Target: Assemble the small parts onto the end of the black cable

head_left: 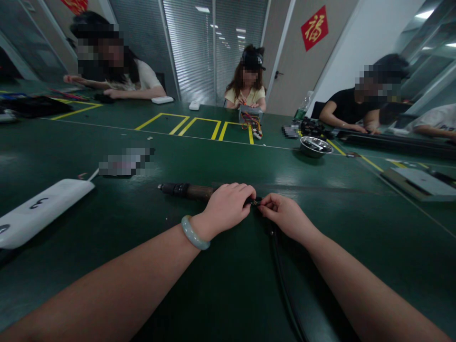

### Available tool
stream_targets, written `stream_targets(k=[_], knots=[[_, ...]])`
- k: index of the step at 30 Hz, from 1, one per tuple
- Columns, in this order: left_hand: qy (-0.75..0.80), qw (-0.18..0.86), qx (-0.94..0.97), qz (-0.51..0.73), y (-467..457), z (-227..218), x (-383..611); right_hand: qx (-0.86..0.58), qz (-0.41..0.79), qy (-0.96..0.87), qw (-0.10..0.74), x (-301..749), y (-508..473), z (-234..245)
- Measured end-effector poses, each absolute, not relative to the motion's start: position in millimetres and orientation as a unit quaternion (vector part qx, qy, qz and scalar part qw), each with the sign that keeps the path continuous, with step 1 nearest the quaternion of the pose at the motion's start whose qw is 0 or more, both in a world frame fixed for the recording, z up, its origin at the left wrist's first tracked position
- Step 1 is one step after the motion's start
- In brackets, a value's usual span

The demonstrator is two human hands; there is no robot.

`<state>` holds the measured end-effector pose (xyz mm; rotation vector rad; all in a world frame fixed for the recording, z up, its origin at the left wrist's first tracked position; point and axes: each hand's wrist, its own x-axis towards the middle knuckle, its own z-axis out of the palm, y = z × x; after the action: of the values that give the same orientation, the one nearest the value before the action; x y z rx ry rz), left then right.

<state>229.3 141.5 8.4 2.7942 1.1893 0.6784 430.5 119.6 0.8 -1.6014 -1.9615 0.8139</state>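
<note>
holding one dark cylindrical tool (199,192) by its rear end in my curled left hand (230,206), i am pinching the end of one black cable (280,270) between the thumb and fingers of my right hand (287,216). my two hands are working just beside each other, and the small join between their fingertips is showing too little for me to tell whether the parts are fully connected. the tool is lying crosswise on the one green table (213,294) in front of me, its narrow tip pointing left, while the cable is running from under my right hand down toward me. one pale green bangle (194,233) is circling my left wrist. off to my left, one large white case (46,211) is lying with a single dark mark on it, and one blurred flat object (123,162) is resting just beyond it. two smaller white cases (162,100) are sitting farther across, near three yellow tape outlines (199,119). one metal bowl (316,147) is standing to the right, with one bottle (303,105) behind it. four other people (245,90) are sitting around the far side, the rightmost only partly showing, and one grey box (250,115) with wires is standing before the middle one.
</note>
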Motion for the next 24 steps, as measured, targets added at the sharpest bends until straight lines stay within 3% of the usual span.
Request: stream_targets(k=[24], knots=[[0.376,0.011,0.901,0.217,141.5,7.9,229.1,-0.583,0.302,-0.714,0.240,430.9,119.6,0.2]])
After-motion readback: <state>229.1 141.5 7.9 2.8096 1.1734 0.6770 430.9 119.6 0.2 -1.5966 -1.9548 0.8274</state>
